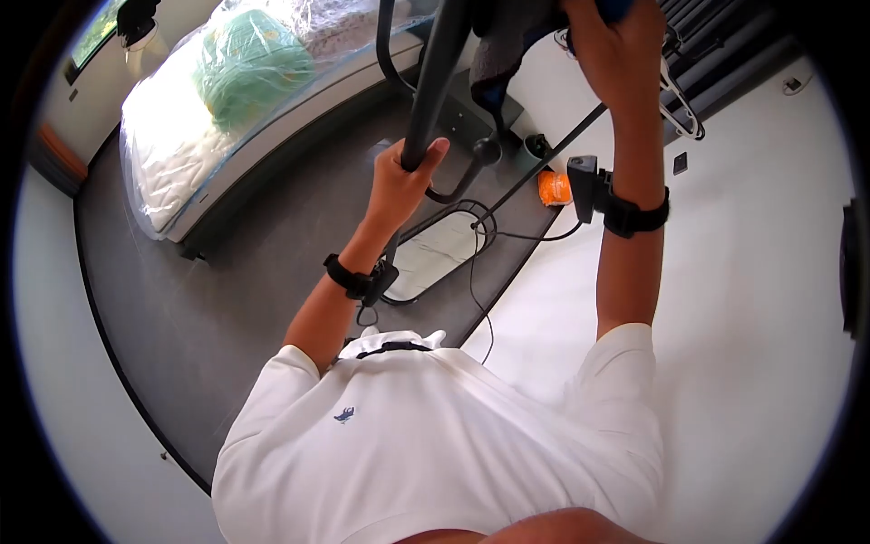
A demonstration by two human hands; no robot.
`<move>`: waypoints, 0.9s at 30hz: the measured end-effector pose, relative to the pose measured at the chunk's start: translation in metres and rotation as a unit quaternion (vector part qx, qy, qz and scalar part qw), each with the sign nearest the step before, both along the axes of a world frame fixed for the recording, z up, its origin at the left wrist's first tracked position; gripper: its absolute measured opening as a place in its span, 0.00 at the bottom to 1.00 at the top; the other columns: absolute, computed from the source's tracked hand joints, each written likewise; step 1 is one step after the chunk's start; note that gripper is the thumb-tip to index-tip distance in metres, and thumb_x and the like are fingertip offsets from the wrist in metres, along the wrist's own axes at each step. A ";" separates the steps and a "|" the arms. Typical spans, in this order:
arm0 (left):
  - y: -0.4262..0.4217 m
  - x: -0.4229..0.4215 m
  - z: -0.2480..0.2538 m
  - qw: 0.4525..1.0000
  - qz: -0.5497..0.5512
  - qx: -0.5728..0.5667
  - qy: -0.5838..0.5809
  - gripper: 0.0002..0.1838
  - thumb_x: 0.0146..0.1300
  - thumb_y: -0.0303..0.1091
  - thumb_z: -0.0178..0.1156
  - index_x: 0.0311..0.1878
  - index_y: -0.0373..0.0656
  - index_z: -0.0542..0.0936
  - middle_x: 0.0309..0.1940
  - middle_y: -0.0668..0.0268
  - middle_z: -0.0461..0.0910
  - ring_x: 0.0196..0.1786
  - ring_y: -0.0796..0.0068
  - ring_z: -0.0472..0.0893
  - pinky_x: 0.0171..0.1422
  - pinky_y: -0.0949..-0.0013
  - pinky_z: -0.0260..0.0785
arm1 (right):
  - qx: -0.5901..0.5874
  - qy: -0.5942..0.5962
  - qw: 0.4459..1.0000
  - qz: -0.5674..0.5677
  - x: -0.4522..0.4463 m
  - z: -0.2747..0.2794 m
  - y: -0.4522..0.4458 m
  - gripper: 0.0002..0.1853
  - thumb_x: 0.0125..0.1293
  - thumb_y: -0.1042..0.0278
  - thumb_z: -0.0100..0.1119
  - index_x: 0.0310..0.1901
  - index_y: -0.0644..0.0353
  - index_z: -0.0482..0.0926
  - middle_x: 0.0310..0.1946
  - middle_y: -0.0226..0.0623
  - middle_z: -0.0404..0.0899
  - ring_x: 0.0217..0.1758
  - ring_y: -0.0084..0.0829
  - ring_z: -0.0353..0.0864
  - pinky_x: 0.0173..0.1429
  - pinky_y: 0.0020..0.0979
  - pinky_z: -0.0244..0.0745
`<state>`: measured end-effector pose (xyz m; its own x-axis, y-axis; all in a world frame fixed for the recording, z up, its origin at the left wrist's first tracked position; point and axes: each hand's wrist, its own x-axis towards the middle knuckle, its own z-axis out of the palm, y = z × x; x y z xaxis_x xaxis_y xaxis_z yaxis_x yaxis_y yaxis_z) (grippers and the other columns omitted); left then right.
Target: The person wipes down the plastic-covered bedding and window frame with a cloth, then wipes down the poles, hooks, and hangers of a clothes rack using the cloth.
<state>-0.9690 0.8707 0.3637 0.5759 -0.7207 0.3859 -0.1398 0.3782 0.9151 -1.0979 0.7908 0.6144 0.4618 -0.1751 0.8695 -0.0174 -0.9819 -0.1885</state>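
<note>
My left hand [403, 181] is wrapped round the dark metal pole of a coat stand [435, 91], which leans across the upper middle of the view. A curved hook with a ball end [487, 152] sticks out just right of that hand. Up at the top edge, my right hand [621, 54] is closed on a dark blue cloth item [616, 9]; its fingertips are partly cut off. Grey and dark cloth [501, 68] hangs to the left of it, beside the pole. Below, an oval dark-rimmed base with a marble-look top [435, 258] is on the floor.
A bed under clear plastic [172, 154] stands at the left, with a green bundle [254, 68] on it. An orange package [554, 189] and a small bin [535, 154] are by the wall. Hangers [684, 113] hang upper right. Cables trail near the base.
</note>
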 end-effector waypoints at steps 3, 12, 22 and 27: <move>0.000 0.012 -0.014 0.999 0.035 -0.016 0.009 0.23 0.64 0.48 0.66 0.21 0.41 0.73 0.13 0.77 0.63 0.17 0.88 0.64 0.22 0.77 0.54 | -0.029 0.027 0.999 -0.003 -0.003 0.008 -0.030 0.22 0.55 0.74 0.54 0.53 0.68 0.74 0.34 0.41 0.79 0.35 0.30 0.77 0.42 0.32 0.73; 0.038 0.049 -0.020 0.993 0.084 -0.036 0.068 0.13 0.66 0.33 0.62 0.26 0.46 0.72 0.14 0.77 0.67 0.16 0.88 0.66 0.20 0.78 0.53 | 0.070 0.182 0.974 -0.114 -0.024 0.031 -0.045 0.37 0.49 0.61 0.71 0.63 0.59 0.71 0.50 0.47 0.80 0.52 0.38 0.81 0.57 0.35 0.74; 0.057 0.055 -0.018 0.990 0.136 -0.022 0.017 0.19 0.65 0.39 0.66 0.20 0.44 0.72 0.15 0.78 0.67 0.19 0.91 0.64 0.23 0.79 0.50 | -0.156 -0.048 0.987 -0.014 0.073 -0.015 -0.008 0.28 0.43 0.67 0.73 0.49 0.62 0.77 0.36 0.46 0.83 0.39 0.45 0.82 0.47 0.41 0.75; 0.063 0.060 -0.013 0.987 0.159 0.011 0.037 0.20 0.65 0.42 0.65 0.21 0.43 0.73 0.14 0.77 0.67 0.17 0.90 0.66 0.21 0.79 0.52 | -0.127 -0.089 0.987 -0.043 0.052 -0.009 -0.062 0.24 0.43 0.70 0.71 0.46 0.61 0.79 0.36 0.48 0.83 0.38 0.47 0.83 0.45 0.39 0.76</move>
